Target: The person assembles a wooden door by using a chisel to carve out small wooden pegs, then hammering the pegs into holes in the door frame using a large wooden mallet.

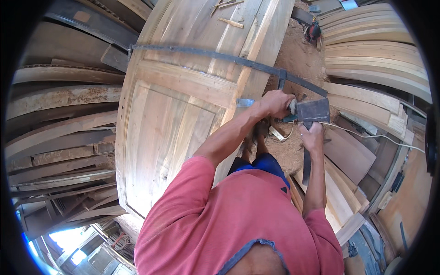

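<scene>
My right hand [313, 136] is closed around the dark handle of a mallet-like tool [313, 111], just below its blocky head. A long dark strip runs down beside my right forearm. My left hand [277, 103] is curled against the left side of that head; a small greyish piece shows at its fingertips, its kind hidden. Both hands are just off the right edge of a panelled wooden door [151, 151]. A long metal bar clamp [206, 53] spans the door, with a jaw near its right edge. By my left forearm, a flat blue-grey piece [244, 102] rests on the door.
Stacked boards [376, 59] line the right side, and more planks [64, 101] fill the left. Wood slivers [231, 22] lie on the door. On the dusty floor are a white power strip [277, 133] and a pale cord [366, 135]. A red-and-black tool [312, 31] sits farther off.
</scene>
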### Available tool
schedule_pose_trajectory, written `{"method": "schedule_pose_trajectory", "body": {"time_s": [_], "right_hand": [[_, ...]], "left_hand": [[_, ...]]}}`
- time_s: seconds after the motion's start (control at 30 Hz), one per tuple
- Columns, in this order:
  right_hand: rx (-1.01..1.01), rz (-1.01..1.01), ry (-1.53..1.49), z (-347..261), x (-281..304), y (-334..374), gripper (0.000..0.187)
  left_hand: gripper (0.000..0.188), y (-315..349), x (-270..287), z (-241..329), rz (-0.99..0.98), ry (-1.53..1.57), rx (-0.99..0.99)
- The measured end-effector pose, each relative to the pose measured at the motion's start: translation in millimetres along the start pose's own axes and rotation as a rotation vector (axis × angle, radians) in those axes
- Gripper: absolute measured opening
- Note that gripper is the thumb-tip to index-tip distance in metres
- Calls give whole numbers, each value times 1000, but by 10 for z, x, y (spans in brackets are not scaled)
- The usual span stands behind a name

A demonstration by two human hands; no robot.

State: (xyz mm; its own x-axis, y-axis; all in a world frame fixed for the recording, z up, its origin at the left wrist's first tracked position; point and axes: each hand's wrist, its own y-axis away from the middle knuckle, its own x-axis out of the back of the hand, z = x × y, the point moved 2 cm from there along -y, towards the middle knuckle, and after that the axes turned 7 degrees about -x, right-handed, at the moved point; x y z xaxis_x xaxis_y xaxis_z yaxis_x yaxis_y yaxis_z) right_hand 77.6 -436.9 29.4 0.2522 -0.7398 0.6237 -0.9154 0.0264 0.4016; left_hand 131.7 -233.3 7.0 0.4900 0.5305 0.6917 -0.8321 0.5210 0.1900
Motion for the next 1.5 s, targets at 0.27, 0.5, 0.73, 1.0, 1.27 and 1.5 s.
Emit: {"method": "schedule_pose_trajectory", "body": {"time_s": [0.27, 0.5, 0.73, 1.0, 1.27, 1.5], "right_hand": [[-108, -153, -409, -670, 140, -53, 12], [277, -366, 28, -1840, -105, -204, 18], [823, -575, 238, -3322, -813, -39, 22], [1246, -731, 17, -4807, -1627, 955, 29], [1309, -822, 1375, -4097, -3111, 706, 27], [1488, -853, 945, -4628, -3067, 913, 30]], "left_hand": [[11, 544, 824, -813, 937, 609, 188], [12, 2144, 397, -1603, 1648, 1568, 67], [17, 2378, -71, -1410, 1886, 1618, -4], [17, 2388, -92, -1440, 1909, 1590, 57], [10, 2405, -130, -1501, 1828, 1495, 204], [8, 2402, -106, -1484, 1947, 1518, 90]]}}
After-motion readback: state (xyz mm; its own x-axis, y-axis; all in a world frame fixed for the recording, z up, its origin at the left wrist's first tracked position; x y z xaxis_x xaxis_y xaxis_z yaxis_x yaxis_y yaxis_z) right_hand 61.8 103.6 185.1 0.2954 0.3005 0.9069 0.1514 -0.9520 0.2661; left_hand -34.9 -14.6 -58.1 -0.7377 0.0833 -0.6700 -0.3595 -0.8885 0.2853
